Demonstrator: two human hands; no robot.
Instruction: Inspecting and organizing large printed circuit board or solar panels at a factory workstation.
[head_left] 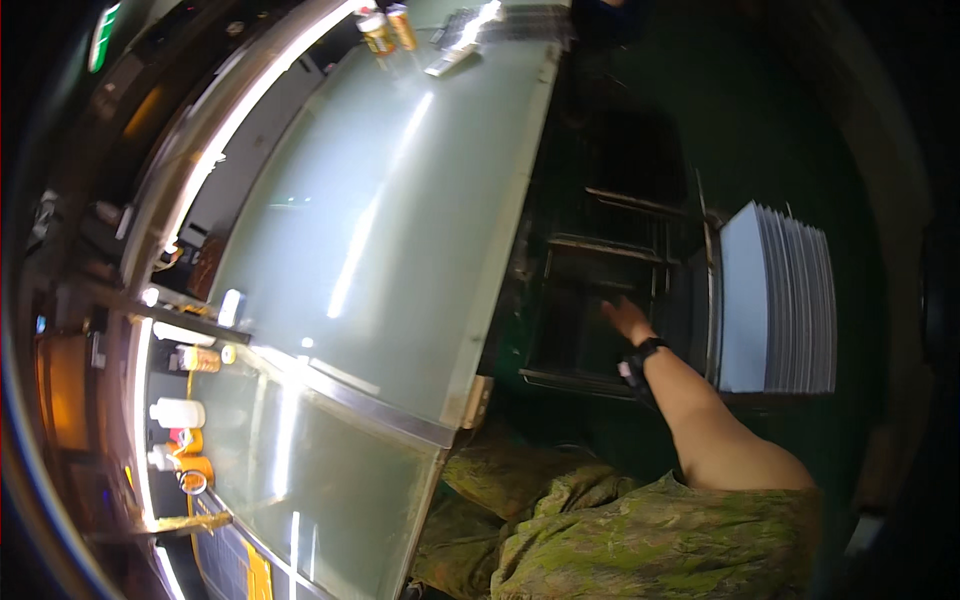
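The bare right hand, fingers loosely parted and seemingly empty in the gloom, called for care around the dark metal-barred frame, the left hand being unseen.

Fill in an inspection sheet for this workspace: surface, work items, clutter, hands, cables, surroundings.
Surface: pale, glossy tabletop with bright reflections.
Work items: dark metal frame; stack of pale sheets to its right.
Clutter: bottles along the tabletop's left side; small containers at the far end.
Hands: right hand over or beside the frame, contact unclear, fingers blurred; left hand not in view.
Cables: nothing clearly seen.
Surroundings: bright light strip at left; dark green floor at right.
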